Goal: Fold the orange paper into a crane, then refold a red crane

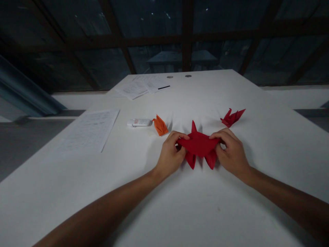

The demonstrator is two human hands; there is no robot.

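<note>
A folded red paper piece (199, 143) is held between both hands over the white table, with one point standing up at its far side and two pointed flaps hanging toward me. My left hand (172, 152) pinches its left corner between thumb and fingers. On the right corner, my right hand (230, 150) has a similar pinch. An orange folded paper figure (160, 126) stands just beyond my left hand. Beyond my right hand sits a smaller red folded paper bird (232, 117).
The white table (164, 212) stretches to a dark window. A white tube (139, 122) lies left of the orange figure. A written sheet (88, 132) is at the left; more papers (136, 87), a black pen-like strip (163, 87) and two round discs (188, 75) lie farther back.
</note>
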